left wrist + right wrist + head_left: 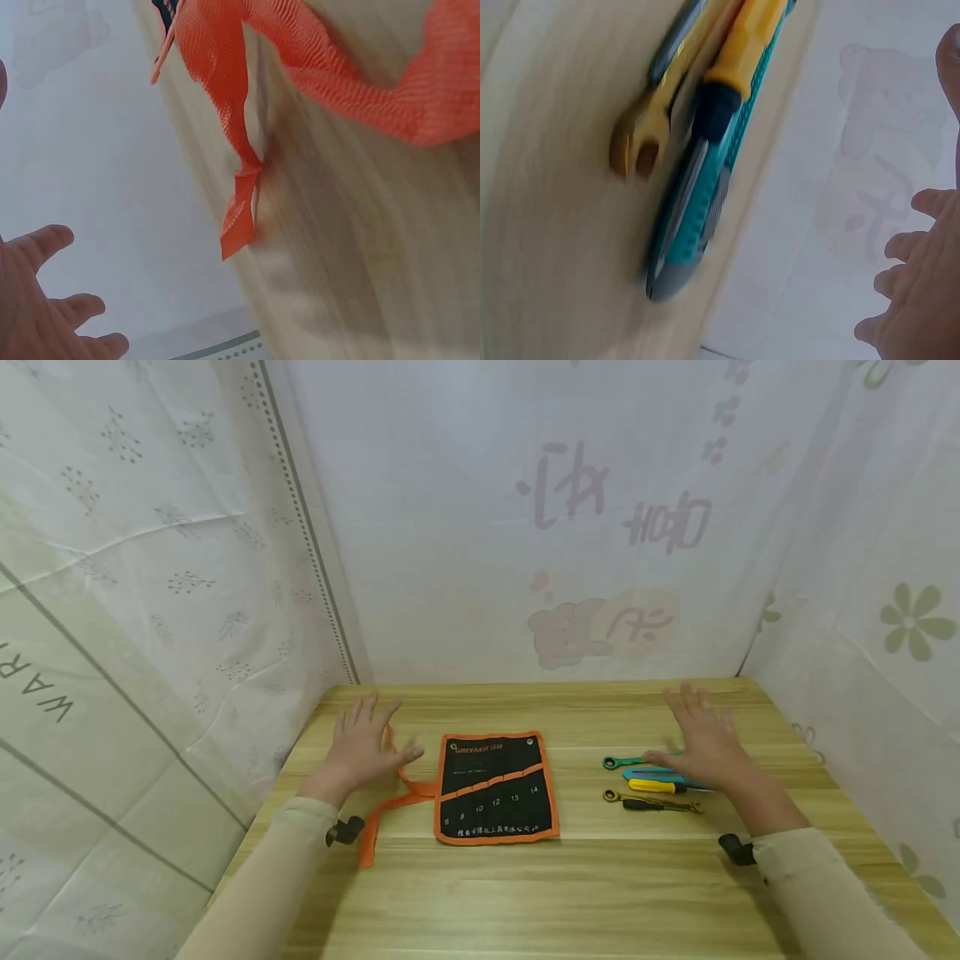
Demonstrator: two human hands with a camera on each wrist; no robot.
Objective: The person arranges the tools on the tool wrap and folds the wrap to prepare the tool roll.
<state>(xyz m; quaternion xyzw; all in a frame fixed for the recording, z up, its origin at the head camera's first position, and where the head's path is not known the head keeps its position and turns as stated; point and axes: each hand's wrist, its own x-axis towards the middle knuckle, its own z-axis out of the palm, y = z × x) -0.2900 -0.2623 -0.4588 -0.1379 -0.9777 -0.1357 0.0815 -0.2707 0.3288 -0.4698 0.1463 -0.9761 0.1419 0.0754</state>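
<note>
My left hand (360,750) hovers with spread fingers over the left side of the table, holding nothing. Below and beside it runs the orange strap (360,94) of a black tool pouch (491,764) with orange edging and numbered pockets, lying flat. My right hand (708,747), fingers also spread, is above a group of tools and partly hides them. These are a green ratchet wrench (613,762), a teal utility knife (694,229), a yellow-handled screwdriver (746,49), a gold ratchet wrench (639,139) and a slim tool with a black handle (640,806).
The wood-grain table (480,902) carries the pouch at its middle and the tools to the right. A printed white cloth (450,568) hangs behind the back edge. More patterned cloth hangs at both sides. Small black devices are strapped at both wrists.
</note>
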